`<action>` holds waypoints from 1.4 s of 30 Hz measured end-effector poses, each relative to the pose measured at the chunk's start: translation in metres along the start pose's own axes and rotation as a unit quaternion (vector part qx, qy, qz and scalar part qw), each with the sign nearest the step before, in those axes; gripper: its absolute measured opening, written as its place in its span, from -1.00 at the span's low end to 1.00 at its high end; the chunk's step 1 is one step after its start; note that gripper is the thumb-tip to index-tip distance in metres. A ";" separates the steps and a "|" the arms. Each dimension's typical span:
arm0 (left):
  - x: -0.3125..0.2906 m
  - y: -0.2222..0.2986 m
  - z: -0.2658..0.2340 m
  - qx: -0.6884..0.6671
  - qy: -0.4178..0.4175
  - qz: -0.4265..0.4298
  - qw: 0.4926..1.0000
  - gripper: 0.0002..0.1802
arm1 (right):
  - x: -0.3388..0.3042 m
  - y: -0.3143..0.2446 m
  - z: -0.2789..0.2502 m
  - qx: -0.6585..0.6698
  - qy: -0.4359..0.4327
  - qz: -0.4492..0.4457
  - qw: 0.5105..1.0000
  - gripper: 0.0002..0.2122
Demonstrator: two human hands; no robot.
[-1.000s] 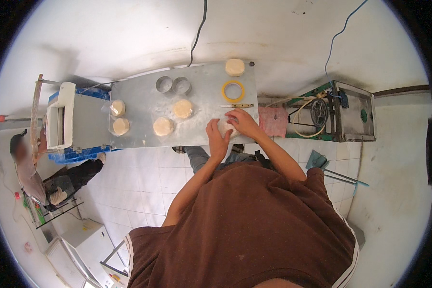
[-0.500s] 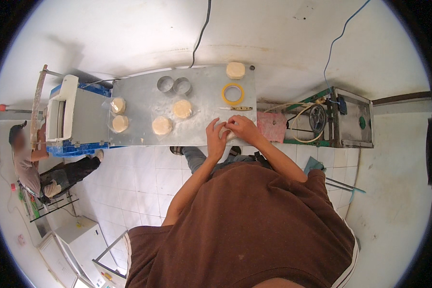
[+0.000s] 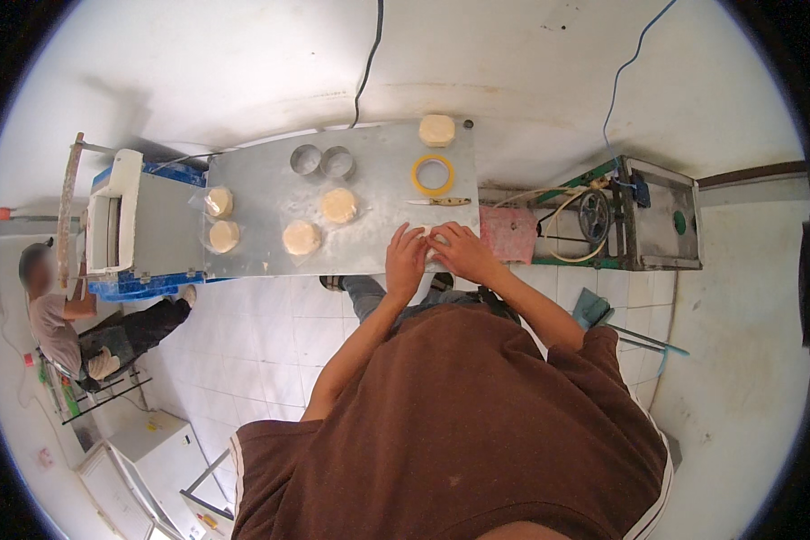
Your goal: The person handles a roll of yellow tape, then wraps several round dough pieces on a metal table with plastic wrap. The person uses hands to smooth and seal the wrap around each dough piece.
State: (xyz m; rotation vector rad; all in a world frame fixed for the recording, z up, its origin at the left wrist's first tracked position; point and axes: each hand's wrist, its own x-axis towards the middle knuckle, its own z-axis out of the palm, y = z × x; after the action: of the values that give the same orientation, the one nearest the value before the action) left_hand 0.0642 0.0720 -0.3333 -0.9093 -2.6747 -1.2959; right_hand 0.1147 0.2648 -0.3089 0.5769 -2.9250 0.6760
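Observation:
My left hand (image 3: 407, 250) and my right hand (image 3: 462, 251) meet at the front edge of the metal table (image 3: 378, 162). Fingers of both hands are bent and drawn together around something pale, too small and covered to make out. Just beyond them lies a small knife (image 3: 453, 202), and past it a roll of yellow tape (image 3: 433, 175). To the left sit round cream-coloured stacks, apparently dough, in clear plastic: one stack (image 3: 339, 205) and another (image 3: 301, 238) near the middle, with two more (image 3: 219, 202) by the table's left end.
Two metal rings (image 3: 322, 162) stand at the back. An unwrapped-looking cream stack (image 3: 436, 130) sits at the far right corner. Right of the table are a pink sheet (image 3: 508, 234) and a machine with a wheel (image 3: 594, 216). A person (image 3: 58, 297) sits left beside a white machine (image 3: 126, 211).
My hands have shifted slightly; the right hand's fingers have come lower and spread a little beside the left. The view has moved a bit. The things on the table lie as before.

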 end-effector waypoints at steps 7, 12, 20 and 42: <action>-0.001 -0.004 -0.003 0.019 -0.035 0.068 0.997 -0.67 | -0.005 0.003 0.009 -0.002 0.015 0.004 1.000 -0.65; -0.004 -0.004 -0.002 -0.010 -0.004 0.035 0.999 -0.68 | -0.003 0.003 0.008 0.007 0.012 0.006 1.000 -0.67; 0.000 -0.007 -0.004 -0.045 -0.004 -0.011 0.999 -0.85 | 0.023 0.030 -0.013 0.169 -0.181 0.110 0.963 -0.67; -0.012 0.000 -0.001 -0.133 -0.008 -0.109 0.985 -0.85 | 0.106 0.049 -0.046 0.289 0.015 0.312 0.905 -0.62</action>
State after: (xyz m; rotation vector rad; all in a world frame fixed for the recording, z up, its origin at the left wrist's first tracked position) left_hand 0.0735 0.0658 -0.3362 -0.6597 -2.7209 -1.7302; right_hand -0.0019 0.2896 -0.2697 -0.3895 -2.8290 1.6188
